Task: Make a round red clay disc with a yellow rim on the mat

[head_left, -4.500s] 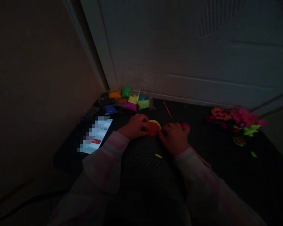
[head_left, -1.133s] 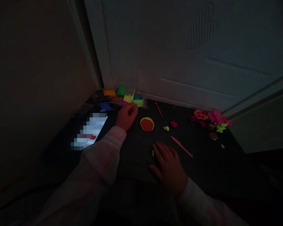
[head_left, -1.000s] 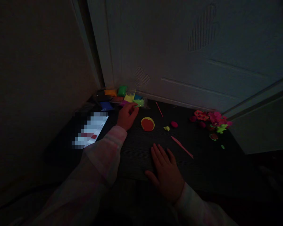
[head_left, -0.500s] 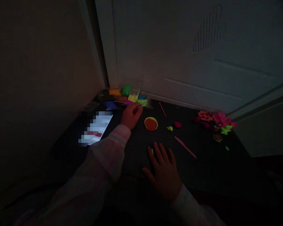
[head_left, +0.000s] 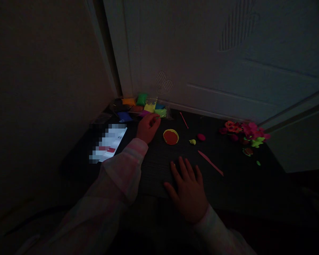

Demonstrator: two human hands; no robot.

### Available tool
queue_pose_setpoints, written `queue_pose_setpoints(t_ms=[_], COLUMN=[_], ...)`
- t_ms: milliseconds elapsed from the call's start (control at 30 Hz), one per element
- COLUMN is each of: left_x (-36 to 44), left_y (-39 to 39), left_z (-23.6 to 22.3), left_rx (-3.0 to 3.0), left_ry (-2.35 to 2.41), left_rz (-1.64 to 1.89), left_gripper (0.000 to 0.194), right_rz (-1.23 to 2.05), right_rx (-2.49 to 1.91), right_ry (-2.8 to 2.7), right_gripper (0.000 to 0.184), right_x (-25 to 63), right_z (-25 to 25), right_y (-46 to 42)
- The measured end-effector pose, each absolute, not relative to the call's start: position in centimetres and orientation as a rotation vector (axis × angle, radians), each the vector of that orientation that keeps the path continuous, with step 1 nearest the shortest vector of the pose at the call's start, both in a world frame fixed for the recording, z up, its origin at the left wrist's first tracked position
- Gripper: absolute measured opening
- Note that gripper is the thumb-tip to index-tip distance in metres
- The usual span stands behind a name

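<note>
My right hand (head_left: 188, 191) lies flat on the dark table with its fingers spread. A bit of yellow clay (head_left: 174, 164) shows at its index fingertip; the rest of that piece is hidden under the finger. My left hand (head_left: 148, 128) rests beside the clay packets, fingers loosely curled, a gap between thumb and index finger, and no held thing visible. Between and beyond the hands lies an orange-red clay disc (head_left: 171, 137) with a yellow rim around it. To its right are a small yellow clay lump (head_left: 192, 142), a magenta clay ball (head_left: 201, 137) and a pink modelling knife (head_left: 210, 163).
Several coloured clay packets (head_left: 129, 102) lie against the white door (head_left: 202, 53). A thin pink stick (head_left: 184, 120) is near them. A lit phone (head_left: 114, 141) lies left. Pink and orange clay flowers (head_left: 251, 131) and a small green piece (head_left: 258, 163) are at the right.
Both hands were at the rimmed disc; it now lies released. My left hand moved to the packets. My right hand came nearer and now covers most of the small yellow strip.
</note>
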State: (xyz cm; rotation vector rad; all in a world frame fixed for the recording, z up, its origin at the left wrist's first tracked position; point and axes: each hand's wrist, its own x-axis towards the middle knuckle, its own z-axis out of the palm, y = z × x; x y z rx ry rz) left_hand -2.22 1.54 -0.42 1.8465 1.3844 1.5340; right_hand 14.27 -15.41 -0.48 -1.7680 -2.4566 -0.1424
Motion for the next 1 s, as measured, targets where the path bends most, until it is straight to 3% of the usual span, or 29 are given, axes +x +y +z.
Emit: queue_pose_setpoints(t_ms=[500,1000], left_x=[-2.1,-2.1], left_y=[1.4,1.5], left_z=[-0.2,-0.3], left_rx=[1.853,1.866], left_ry=[1.393,1.378], left_rz=[1.52,1.538], left_gripper=[0.017,0.017], right_rz=[-0.234,-0.123], right_rx=[-1.882,-1.695], right_ry=[-2.387,-2.557], right_gripper=[0.048,0.052], right_x=[15.7,15.7], right_z=[-0.4,-0.2], right_y=[-15.0,-14.8])
